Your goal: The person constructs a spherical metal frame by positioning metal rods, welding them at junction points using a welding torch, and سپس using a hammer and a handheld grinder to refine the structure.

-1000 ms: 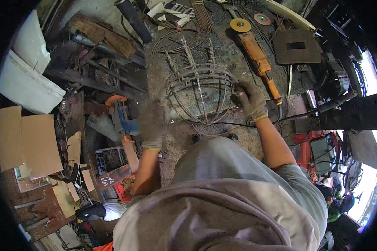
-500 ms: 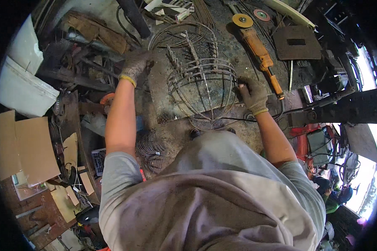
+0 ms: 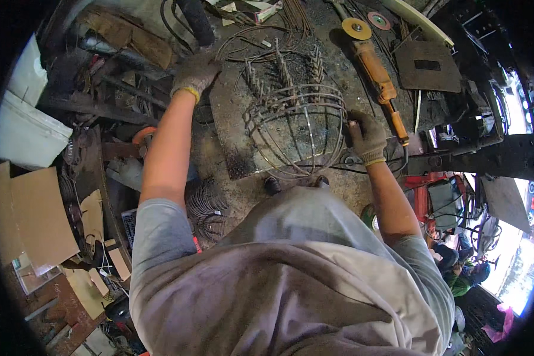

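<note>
Flanking a wire frame (image 3: 305,108) on a gritty workshop surface (image 3: 231,121) are hands (image 3: 196,73) (image 3: 368,136), grip unclear.

No readable text, numbers or signs anywhere: any print on the orange grinder (image 3: 375,71), its yellow disc (image 3: 352,25), the loose pink disc (image 3: 379,21) or the papers (image 3: 268,12) at the tabletop's (image 3: 234,127) far end is too small or blurred.
</note>
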The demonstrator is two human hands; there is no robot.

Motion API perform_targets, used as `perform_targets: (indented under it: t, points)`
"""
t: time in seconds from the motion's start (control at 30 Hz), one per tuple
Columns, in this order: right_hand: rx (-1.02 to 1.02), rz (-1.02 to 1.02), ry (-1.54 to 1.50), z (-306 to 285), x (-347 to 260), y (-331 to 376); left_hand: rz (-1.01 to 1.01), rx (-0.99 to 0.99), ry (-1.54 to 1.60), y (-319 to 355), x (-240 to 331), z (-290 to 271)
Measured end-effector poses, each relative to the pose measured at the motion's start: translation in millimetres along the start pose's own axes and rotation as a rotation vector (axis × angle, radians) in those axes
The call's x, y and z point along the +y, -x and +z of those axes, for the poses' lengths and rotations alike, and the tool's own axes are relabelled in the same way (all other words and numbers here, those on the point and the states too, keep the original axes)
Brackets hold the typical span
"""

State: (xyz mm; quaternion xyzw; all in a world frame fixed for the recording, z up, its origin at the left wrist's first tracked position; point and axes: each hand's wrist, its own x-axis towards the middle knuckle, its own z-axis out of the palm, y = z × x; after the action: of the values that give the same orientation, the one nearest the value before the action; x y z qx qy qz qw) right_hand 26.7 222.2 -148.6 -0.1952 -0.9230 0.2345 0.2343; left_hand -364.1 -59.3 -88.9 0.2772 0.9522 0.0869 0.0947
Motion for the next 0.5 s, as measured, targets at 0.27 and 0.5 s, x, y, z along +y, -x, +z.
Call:
perform_targets:
  t: [0.27,0.5]
  points:
    - [0.014,-0.022,-0.004,3,-9,-5,-0.109,-0.049,-0.125,-61,-20,29]
    - [0.043,0.037,0.004,-1,-12,-4,-0.252,-0.136,-0.087,-64,17,18]
